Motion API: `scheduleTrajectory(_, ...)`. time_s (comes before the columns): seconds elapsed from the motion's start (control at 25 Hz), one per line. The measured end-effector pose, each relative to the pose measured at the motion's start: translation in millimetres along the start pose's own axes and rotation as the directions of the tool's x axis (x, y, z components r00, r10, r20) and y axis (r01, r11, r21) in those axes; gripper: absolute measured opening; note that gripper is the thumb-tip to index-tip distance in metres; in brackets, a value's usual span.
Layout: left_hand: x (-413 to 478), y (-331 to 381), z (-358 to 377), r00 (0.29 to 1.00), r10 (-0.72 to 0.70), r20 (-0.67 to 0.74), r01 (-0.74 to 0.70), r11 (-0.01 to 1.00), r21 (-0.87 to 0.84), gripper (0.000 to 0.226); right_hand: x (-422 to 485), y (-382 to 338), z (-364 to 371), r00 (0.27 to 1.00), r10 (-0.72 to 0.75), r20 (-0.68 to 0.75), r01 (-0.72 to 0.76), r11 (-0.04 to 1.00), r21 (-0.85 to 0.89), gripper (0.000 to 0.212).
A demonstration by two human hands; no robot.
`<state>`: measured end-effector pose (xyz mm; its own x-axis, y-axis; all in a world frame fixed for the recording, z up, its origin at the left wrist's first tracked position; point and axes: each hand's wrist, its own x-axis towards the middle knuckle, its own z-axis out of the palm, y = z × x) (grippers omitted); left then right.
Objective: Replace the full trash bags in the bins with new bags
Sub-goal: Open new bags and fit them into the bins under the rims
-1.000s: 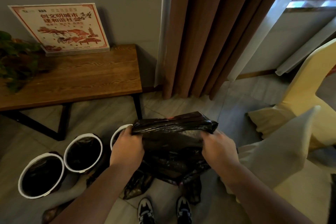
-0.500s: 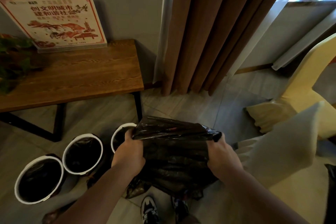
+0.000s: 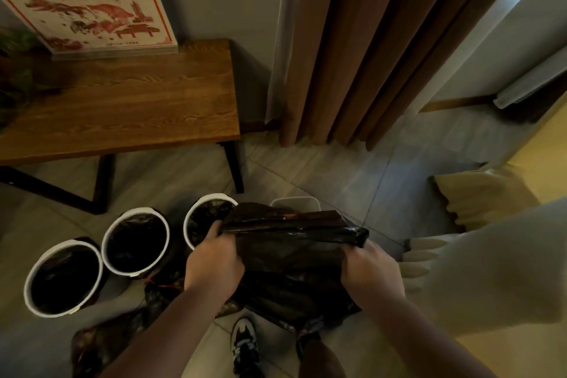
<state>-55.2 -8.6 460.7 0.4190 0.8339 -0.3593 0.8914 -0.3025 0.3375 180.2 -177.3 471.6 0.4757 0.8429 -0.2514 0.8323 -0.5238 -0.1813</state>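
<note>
A black trash bag [image 3: 291,255] hangs spread between my two hands above the floor. My left hand [image 3: 214,261] grips its left top edge and my right hand [image 3: 371,273] grips its right top corner. Three round white bins stand in a row on the floor to the left, each lined with a black bag: the near one [image 3: 63,278], the middle one [image 3: 135,241] and the far one [image 3: 204,218]. Just behind the held bag shows the rim of a square white bin [image 3: 294,201], mostly hidden by the bag.
A wooden bench [image 3: 122,113] with black legs stands at the left wall, bearing a printed sign [image 3: 89,0] and a plant. Brown curtains [image 3: 368,40] hang behind. Covered chairs [image 3: 491,255] fill the right. Crumpled dark bags [image 3: 107,344] lie on the floor by my shoes [image 3: 245,344].
My hands have lowered the bag and drawn its top edge wider apart. The view has tilted down, and the square bin's rim now shows behind the bag.
</note>
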Motion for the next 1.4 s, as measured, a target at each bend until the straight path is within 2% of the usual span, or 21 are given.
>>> scheduleTrajectory(0.16,23,22,35,0.996,-0.023,0.085,0.031,0.996,-0.088,0.078,39,32,13,0.995,-0.078,0.057,0.068,0.985,0.156,0.016)
scheduleTrajectory(0.28,45,33,59,0.994,-0.028,0.105,0.042,0.989,-0.141,0.091,71,50,26,0.989,-0.109,0.103,0.087,0.977,0.194,0.015)
scheduleTrajectory(0.4,70,35,85,0.996,0.0,0.095,0.016,0.986,-0.168,0.075,98,69,53,0.973,-0.138,0.185,0.11,0.982,0.15,0.023)
scheduleTrajectory(0.52,95,26,117,0.996,-0.007,0.083,0.02,0.987,-0.158,0.05,113,89,86,0.975,-0.06,0.216,0.03,0.99,0.139,0.016)
scheduleTrajectory(0.64,117,12,156,0.992,-0.029,0.121,0.049,0.985,-0.165,0.063,122,106,128,0.982,-0.036,0.188,-0.003,0.979,0.206,0.028)
scheduleTrajectory(0.76,144,-3,200,0.982,-0.014,0.188,0.048,0.983,-0.176,0.075,141,116,180,0.977,0.025,0.213,-0.064,0.982,0.176,0.039)
scheduleTrajectory(0.88,178,-14,246,0.973,0.0,0.23,0.036,0.988,-0.149,0.078,166,120,231,0.977,0.09,0.192,-0.132,0.967,0.219,0.058)
scheduleTrajectory(0.96,202,-22,281,0.969,0.011,0.248,0.022,0.991,-0.13,0.078,182,125,269,0.987,0.067,0.148,-0.101,0.966,0.237,0.065)
scheduleTrajectory(1.12,247,-35,344,0.962,0.074,0.263,-0.044,0.992,-0.117,0.074,221,144,336,0.991,0.082,0.102,-0.104,0.966,0.238,0.063)
scheduleTrajectory(1.28,293,-39,396,0.964,0.144,0.224,-0.114,0.984,-0.14,0.083,266,168,388,0.994,0.077,0.082,-0.09,0.979,0.181,0.066)
scheduleTrajectory(1.4,326,-36,433,0.962,0.144,0.231,-0.107,0.98,-0.168,0.083,299,178,419,0.988,0.037,0.148,-0.065,0.979,0.194,0.067)
